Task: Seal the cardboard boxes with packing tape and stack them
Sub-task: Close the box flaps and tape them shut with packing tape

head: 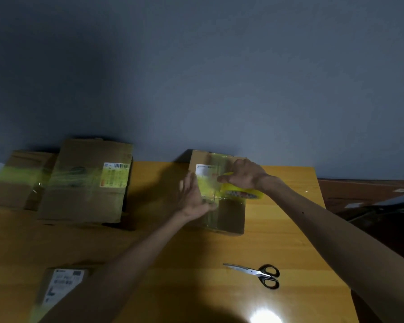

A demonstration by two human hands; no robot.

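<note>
A cardboard box with a white label stands at the far middle of the yellow table. Yellowish tape runs across its top. My left hand lies flat with straight fingers on the box's left side, pressing the tape down. My right hand grips the yellow tape roll on top of the box. Two taped cardboard boxes sit at the far left. Another labelled box lies at the near left, partly hidden by my left forearm.
Black-handled scissors lie on the table to the near right of the box. A grey wall rises behind the table. Dark objects sit past the table's right edge. A light glare shows at the table's near edge.
</note>
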